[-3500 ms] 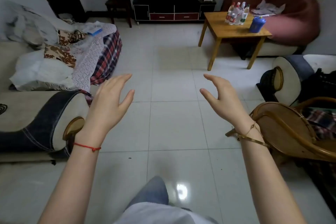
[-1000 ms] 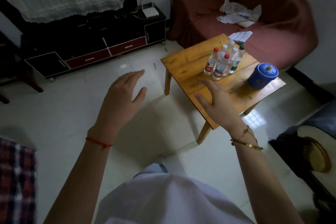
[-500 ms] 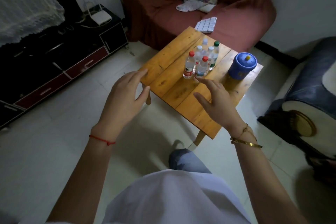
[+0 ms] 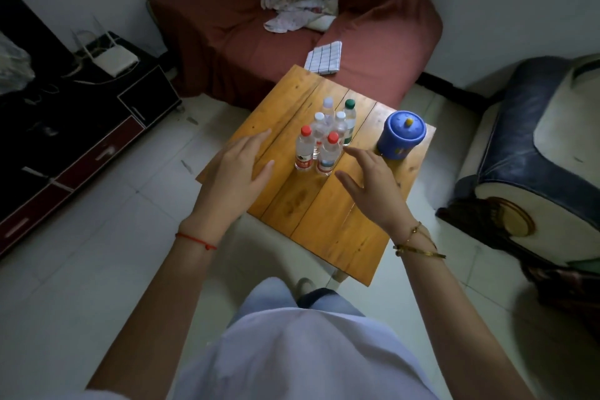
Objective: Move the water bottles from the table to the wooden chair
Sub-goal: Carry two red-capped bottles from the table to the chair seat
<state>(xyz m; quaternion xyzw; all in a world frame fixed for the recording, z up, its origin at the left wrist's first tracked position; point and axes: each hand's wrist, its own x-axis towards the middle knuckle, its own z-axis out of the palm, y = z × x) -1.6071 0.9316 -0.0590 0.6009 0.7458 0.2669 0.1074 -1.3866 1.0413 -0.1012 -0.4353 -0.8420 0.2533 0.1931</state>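
both bare forearms reach forward and slightly inward from the bottom of the view. the left hand is held palm down with fingers straight and close together, pointing forward and to the right, the thumb spread out to the right side; it holds nothing. a thin red string circles the left wrist. the right hand is also palm down, fingers loosely extended and pointing forward and to the left, the thumb stuck out to the left; it grips nothing either. thin gold bracelets sit on the right wrist. the two hands are apart, thumbs facing each other across a gap.
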